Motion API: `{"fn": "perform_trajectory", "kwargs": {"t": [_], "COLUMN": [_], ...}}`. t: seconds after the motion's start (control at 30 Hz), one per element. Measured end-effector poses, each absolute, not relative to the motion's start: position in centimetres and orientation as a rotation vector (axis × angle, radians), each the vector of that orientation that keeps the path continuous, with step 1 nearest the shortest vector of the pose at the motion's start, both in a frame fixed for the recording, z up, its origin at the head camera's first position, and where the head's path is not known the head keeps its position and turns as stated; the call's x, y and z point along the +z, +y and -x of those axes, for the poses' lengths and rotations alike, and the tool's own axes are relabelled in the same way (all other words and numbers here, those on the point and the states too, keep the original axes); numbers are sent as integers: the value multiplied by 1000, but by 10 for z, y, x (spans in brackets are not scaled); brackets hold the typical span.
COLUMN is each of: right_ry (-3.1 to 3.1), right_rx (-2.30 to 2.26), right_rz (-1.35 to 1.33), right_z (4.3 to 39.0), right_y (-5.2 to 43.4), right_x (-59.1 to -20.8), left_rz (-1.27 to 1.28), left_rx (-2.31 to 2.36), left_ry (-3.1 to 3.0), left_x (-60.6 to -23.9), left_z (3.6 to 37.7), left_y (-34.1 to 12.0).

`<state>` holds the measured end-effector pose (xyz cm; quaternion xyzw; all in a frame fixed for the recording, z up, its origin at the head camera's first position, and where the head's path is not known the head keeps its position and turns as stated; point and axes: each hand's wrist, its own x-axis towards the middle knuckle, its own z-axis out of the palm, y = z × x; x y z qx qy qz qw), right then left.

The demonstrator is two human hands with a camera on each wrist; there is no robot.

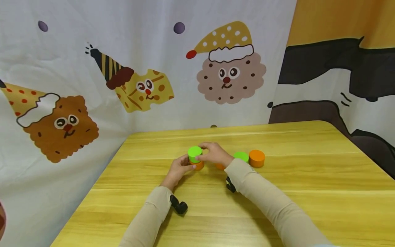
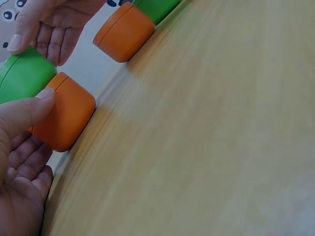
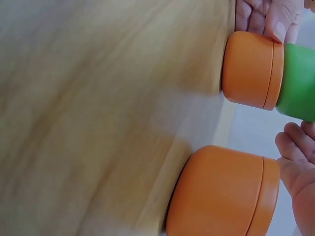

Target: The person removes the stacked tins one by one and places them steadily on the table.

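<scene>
Right hand (image 1: 214,153) pinches green cylinder (image 1: 194,153) from the right, fingers curled on its top edge. Left hand (image 1: 180,169) steadies orange cylinder (image 1: 199,165) directly beneath, thumb on its side. Stack axis is vertical, probably flush, though the seam is partly hidden. Both hands equally near; spare cylinders (image 1: 256,157) sit rightward on the table (image 1: 308,178).

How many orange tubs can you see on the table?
3: one under the green tub between both hands, one mostly hidden behind the right hand, one at far right. More may be hidden.
</scene>
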<state>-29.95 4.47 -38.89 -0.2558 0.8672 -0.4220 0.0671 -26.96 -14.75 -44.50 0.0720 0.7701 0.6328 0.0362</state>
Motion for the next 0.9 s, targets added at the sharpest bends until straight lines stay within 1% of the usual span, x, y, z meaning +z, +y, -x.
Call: {"fn": "perform_trajectory", "kwargs": {"t": [0.53, 0.8, 0.9], "right_ry": [2653, 2637, 2630], "right_rx": [-1289, -1335, -1354], "right_rz": [824, 783, 761], "right_z": [304, 305, 304], "right_y": [44, 45, 45], "right_x": [-394, -394, -394], "left_rz": [-215, -179, -205], "left_rx": [1970, 1942, 1942], "left_ry": [2352, 2359, 2359], "left_x": [-445, -447, -446], "left_z": [270, 272, 271], "left_y": [-148, -148, -149]}}
